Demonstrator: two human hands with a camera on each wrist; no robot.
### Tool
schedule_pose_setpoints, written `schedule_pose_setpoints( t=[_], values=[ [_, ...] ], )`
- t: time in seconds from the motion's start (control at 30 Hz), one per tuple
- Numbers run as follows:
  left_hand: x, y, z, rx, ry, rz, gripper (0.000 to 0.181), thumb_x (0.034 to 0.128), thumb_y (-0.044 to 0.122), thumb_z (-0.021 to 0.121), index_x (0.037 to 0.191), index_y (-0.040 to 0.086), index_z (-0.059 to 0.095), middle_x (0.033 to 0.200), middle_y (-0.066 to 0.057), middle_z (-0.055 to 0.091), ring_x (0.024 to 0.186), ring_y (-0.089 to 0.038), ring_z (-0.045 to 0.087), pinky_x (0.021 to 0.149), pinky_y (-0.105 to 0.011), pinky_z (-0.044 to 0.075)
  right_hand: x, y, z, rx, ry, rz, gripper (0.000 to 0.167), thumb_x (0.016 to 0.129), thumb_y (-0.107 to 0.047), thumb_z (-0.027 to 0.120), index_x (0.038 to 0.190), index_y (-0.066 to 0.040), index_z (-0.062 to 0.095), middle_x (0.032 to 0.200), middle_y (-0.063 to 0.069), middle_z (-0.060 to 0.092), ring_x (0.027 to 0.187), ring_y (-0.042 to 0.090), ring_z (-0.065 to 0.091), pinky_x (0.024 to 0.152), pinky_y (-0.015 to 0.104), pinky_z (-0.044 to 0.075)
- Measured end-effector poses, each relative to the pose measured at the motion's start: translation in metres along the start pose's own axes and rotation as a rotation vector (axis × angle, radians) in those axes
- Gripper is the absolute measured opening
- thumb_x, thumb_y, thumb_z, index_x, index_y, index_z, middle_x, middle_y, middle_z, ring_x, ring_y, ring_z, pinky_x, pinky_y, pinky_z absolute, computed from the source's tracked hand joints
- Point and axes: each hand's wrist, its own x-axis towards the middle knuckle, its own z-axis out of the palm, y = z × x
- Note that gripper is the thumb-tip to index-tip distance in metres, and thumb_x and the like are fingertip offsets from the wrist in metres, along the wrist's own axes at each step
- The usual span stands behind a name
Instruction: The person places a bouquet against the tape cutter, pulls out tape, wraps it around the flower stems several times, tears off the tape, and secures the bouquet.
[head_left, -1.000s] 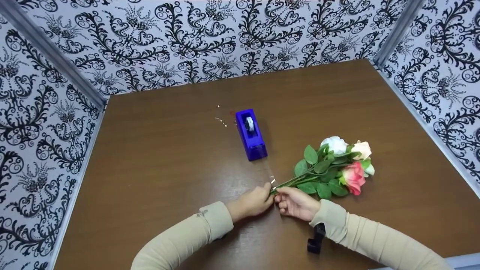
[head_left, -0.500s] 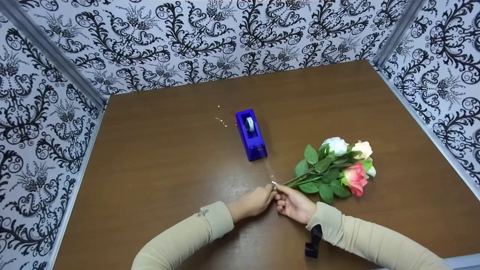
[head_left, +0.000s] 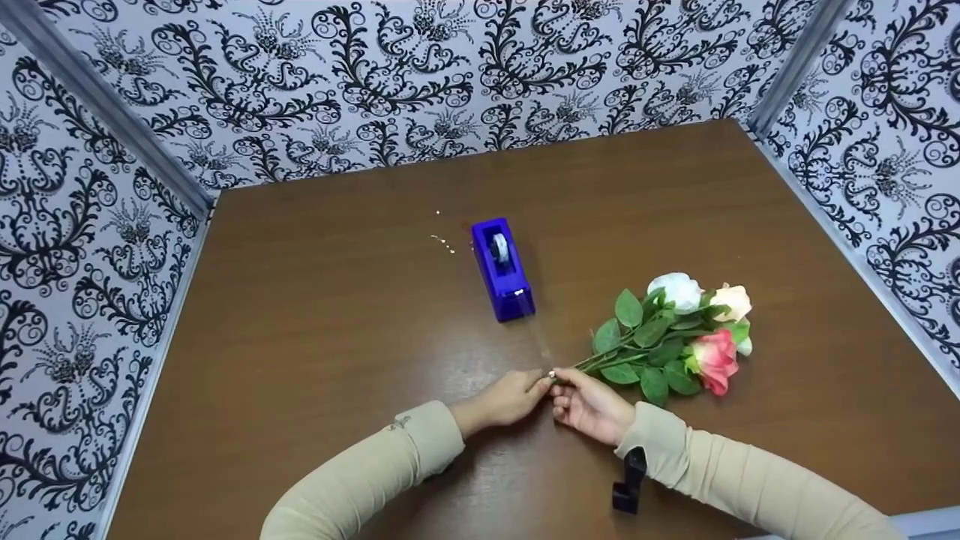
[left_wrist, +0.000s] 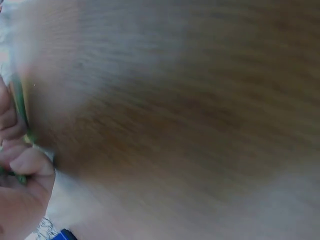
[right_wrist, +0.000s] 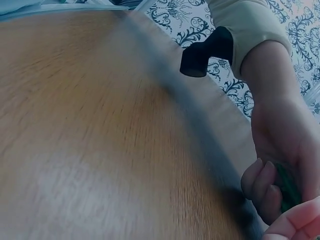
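Left hand [head_left: 506, 397] and right hand [head_left: 592, 411] close together on thin green stems [head_left: 587, 364].
The left curls its fingers round the stems; the right pinches the narrow clear tape strip [head_left: 538, 335] there. The bouquet of white, peach and pink roses [head_left: 652, 343] lies on the brown wooden table [head_left: 337, 300] toward two o'clock from the hands, the blue box-shaped tape dispenser [head_left: 504, 287] at eleven.

Booth [head_left: 892, 180] with scroll-patterned wall panels [head_left: 397, 82]
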Motion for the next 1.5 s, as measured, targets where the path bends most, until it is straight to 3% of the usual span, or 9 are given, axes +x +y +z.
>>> schedule_pose_setpoints(
  t=[0.1, 0.27, 0.4, 0.53, 0.7, 0.83, 1.03, 1.37, 1.5],
  values=[
    [0.0, -0.003, -0.004, -0.09, -0.055, 0.015, 0.031, 0.0993, 0.023, 0.038, 0.103, 0.0, 0.06, 0.088, -0.014, 0.064, 0.08, -0.016, 0.056, 0.074, -0.026, 0.045, 0.0, 0.0, 0.0, 0.004, 0.003, -0.01, 0.025, 0.098, -0.014, 0.033, 0.084, -0.011, 0.054, 0.072, -0.003, 0.055, 0.06, 0.006, 0.047, 0.061, 0.018, 0.04],
    [0.0, -0.004, -0.007, -0.149, -0.103, 0.039, 0.025, 0.0984, 0.018, 0.04, 0.093, 0.0, 0.056, 0.065, -0.003, 0.051, 0.061, -0.009, 0.044, 0.062, -0.02, 0.037, 0.002, -0.001, 0.0, -0.008, -0.006, -0.009, 0.021, 0.097, -0.012, 0.03, 0.092, -0.009, 0.05, 0.074, -0.002, 0.05, 0.06, 0.005, 0.044, 0.062, 0.018, 0.039],
    [-0.003, -0.003, -0.005, -0.12, -0.061, 0.05, 0.026, 0.0981, 0.017, 0.041, 0.111, 0.001, 0.057, 0.086, -0.007, 0.063, 0.083, -0.011, 0.057, 0.079, -0.022, 0.044, 0.002, 0.0, 0.0, -0.032, 0.001, -0.015, 0.017, 0.096, -0.012, 0.03, 0.103, -0.006, 0.045, 0.077, -0.002, 0.048, 0.06, 0.005, 0.043, 0.062, 0.018, 0.039],
    [-0.006, -0.002, 0.001, -0.068, 0.008, 0.031, 0.029, 0.0978, 0.017, 0.041, 0.119, 0.002, 0.054, 0.113, -0.012, 0.062, 0.109, -0.019, 0.056, 0.094, -0.029, 0.042, 0.001, 0.003, 0.004, -0.045, 0.029, -0.043, 0.02, 0.097, -0.014, 0.034, 0.106, -0.008, 0.051, 0.079, -0.001, 0.053, 0.061, 0.006, 0.046, 0.062, 0.018, 0.04],
    [-0.013, 0.002, 0.008, 0.086, 0.114, 0.029, 0.017, 0.0966, 0.016, 0.044, 0.101, 0.003, 0.054, 0.09, -0.01, 0.064, 0.086, -0.019, 0.062, 0.072, -0.028, 0.05, 0.0, 0.007, 0.008, -0.027, 0.155, -0.136, 0.022, 0.098, -0.02, 0.039, 0.088, -0.014, 0.057, 0.07, -0.003, 0.054, 0.055, 0.007, 0.045, 0.058, 0.021, 0.038],
    [-0.017, 0.004, 0.011, 0.155, 0.172, 0.056, 0.013, 0.0956, 0.014, 0.046, 0.087, 0.004, 0.046, 0.072, -0.006, 0.058, 0.067, -0.015, 0.057, 0.056, -0.027, 0.047, 0.003, 0.008, 0.01, -0.008, 0.289, -0.233, 0.02, 0.098, -0.02, 0.041, 0.083, -0.014, 0.052, 0.069, -0.003, 0.05, 0.053, 0.007, 0.041, 0.055, 0.021, 0.037],
    [-0.017, 0.004, 0.012, 0.166, 0.188, 0.046, 0.015, 0.0955, 0.014, 0.047, 0.086, 0.003, 0.043, 0.07, -0.007, 0.056, 0.066, -0.018, 0.058, 0.055, -0.029, 0.047, 0.007, 0.007, 0.008, -0.024, 0.326, -0.258, 0.011, 0.098, -0.015, 0.04, 0.09, -0.013, 0.048, 0.074, -0.002, 0.047, 0.055, 0.007, 0.039, 0.056, 0.021, 0.036],
    [-0.015, 0.005, 0.005, -0.089, 0.106, -0.109, 0.021, 0.0977, 0.022, 0.042, 0.085, 0.006, 0.046, 0.067, 0.0, 0.04, 0.067, -0.015, 0.044, 0.059, -0.03, 0.04, 0.003, -0.001, 0.0, -0.024, 0.158, -0.2, 0.023, 0.099, -0.016, 0.036, 0.094, -0.017, 0.059, 0.079, -0.002, 0.044, 0.06, 0.008, 0.037, 0.059, 0.021, 0.034],
    [-0.015, 0.003, -0.001, -0.317, 0.043, -0.159, 0.036, 0.0996, 0.027, 0.036, 0.084, -0.002, 0.052, 0.063, 0.001, 0.044, 0.056, -0.011, 0.045, 0.051, -0.024, 0.038, 0.003, -0.004, -0.004, -0.015, 0.086, -0.167, 0.021, 0.1, -0.019, 0.035, 0.099, -0.017, 0.056, 0.076, -0.003, 0.045, 0.059, 0.008, 0.037, 0.059, 0.021, 0.034]
  ],
)
